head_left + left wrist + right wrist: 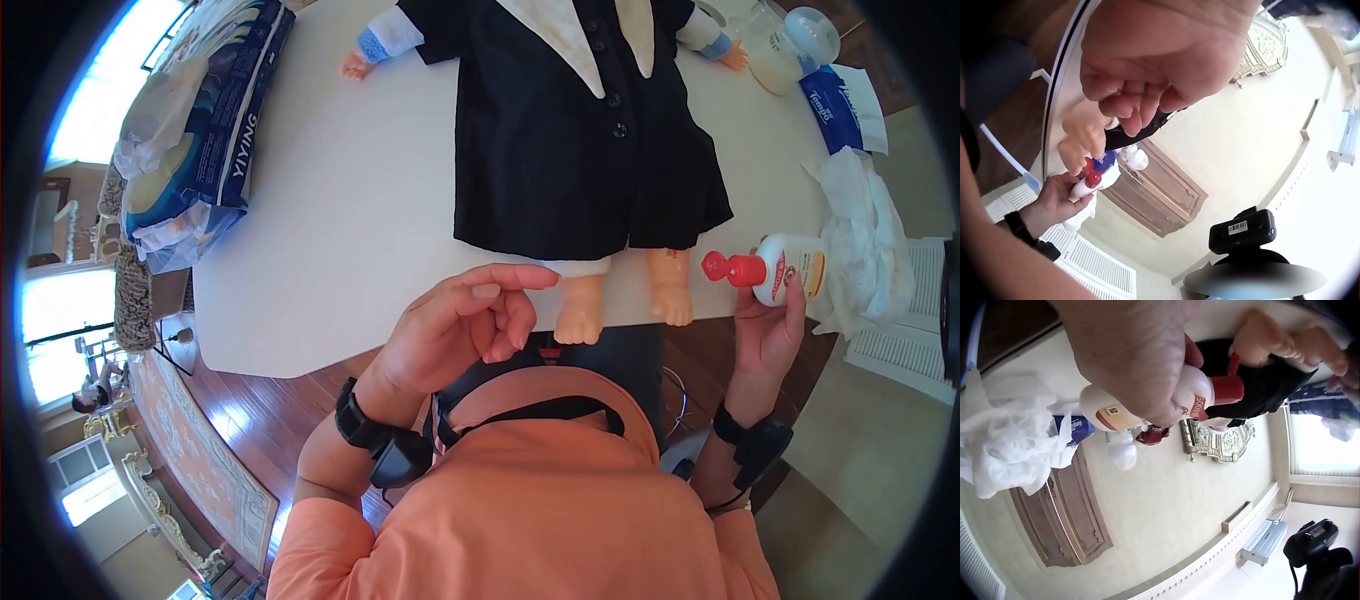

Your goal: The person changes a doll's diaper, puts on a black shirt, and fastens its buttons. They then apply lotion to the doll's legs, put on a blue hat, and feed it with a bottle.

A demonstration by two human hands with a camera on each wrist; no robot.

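Observation:
My right hand (768, 335) grips a white lotion bottle (797, 270) with a red flip-top cap (745, 269), near the table's front right edge. The bottle lies tipped on its side, cap toward the doll, and the lid is flipped up. Between my hands lies a doll (580, 300) on its back in a black outfit (590, 150) with cream lapels, its bare feet at the front edge. My left hand (455, 325) hovers left of those feet with nothing in it, index finger extended and the others loosely curled. In the left wrist view, its fingers (1132, 106) hang bent.
A blue diaper pack (215, 140) stands on the white table (340, 180) at the left. Along the right side are a baby bottle (775, 60), a blue tissue pack (835, 105) and crumpled white plastic (865, 240). My body is close to the front edge.

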